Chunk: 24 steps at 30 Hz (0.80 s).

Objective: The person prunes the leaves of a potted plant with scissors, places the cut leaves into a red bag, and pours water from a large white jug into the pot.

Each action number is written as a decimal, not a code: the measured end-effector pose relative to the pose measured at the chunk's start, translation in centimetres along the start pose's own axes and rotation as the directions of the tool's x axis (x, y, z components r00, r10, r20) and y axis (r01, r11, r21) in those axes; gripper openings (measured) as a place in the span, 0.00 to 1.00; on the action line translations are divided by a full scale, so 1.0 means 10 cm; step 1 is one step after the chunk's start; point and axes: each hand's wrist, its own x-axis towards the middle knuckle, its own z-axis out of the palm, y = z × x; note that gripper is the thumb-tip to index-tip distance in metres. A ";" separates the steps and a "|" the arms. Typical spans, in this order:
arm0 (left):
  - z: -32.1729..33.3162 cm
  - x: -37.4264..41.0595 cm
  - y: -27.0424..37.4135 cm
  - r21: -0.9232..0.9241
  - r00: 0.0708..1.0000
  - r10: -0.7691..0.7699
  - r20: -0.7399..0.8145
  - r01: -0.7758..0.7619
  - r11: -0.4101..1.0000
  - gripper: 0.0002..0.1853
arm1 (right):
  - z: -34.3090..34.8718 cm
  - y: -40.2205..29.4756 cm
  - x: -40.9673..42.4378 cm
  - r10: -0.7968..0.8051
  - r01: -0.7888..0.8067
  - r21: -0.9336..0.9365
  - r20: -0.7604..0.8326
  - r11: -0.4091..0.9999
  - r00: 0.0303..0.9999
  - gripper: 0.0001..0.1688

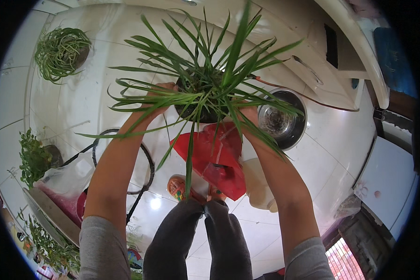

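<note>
Before me is a potted spider plant [196, 110] in a dark round pot, its long green leaves fanning out on all sides. My left hand [161, 96] grips the pot at its left side, fingers partly covered by leaves. On the opposite side my right hand [249, 113] holds the pot too, though foliage hides most of its fingers. A red plastic bag [213, 154] lies just below the pot, in front of my feet. Close to my right hand stands a round metal basin [299, 131], which seems to contain water.
A beige plastic jug [257, 175] is beside my right forearm. Black tubing [152, 168] loops across the tiled floor at left. Other potted plants [61, 52] stand along the left side. An orange-brown cord [311, 99] runs by the cabinet [283, 38].
</note>
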 end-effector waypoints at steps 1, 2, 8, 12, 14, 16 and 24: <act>0.00 0.03 0.07 0.032 1.000 -0.025 0.008 0.025 0.999 0.17 | 0.01 0.09 -0.01 -0.043 0.044 -0.079 0.009 0.996 0.999 0.10; 0.01 0.07 0.14 0.083 1.000 0.017 -0.007 -0.016 0.996 0.17 | 0.01 0.18 0.00 -0.086 0.088 -0.158 0.022 0.983 0.996 0.10; 0.12 0.22 -0.18 0.000 0.999 0.052 -0.009 -0.052 0.999 0.15 | 0.16 0.14 0.04 -0.050 0.051 -0.065 0.010 0.997 0.999 0.06; 0.31 0.40 -0.56 -0.106 0.997 0.075 -0.034 -0.079 0.991 0.13 | 0.52 0.56 0.01 0.099 -0.100 0.151 0.014 0.983 0.995 0.07; 0.46 0.43 -0.37 -0.036 0.988 0.152 -0.015 -0.152 0.988 0.13 | 0.50 0.79 -0.08 0.203 -0.204 0.173 0.020 0.964 0.979 0.09; 0.42 0.33 -0.48 -0.621 0.999 -0.031 0.027 0.042 0.783 0.12 | 0.52 0.60 -0.05 0.316 -0.340 0.331 0.125 0.880 0.941 0.11; 0.38 -0.64 -0.42 0.163 0.858 -0.155 -0.489 0.265 0.950 0.14 | -0.03 -0.02 -0.48 0.462 -0.477 0.237 0.116 0.846 0.879 0.15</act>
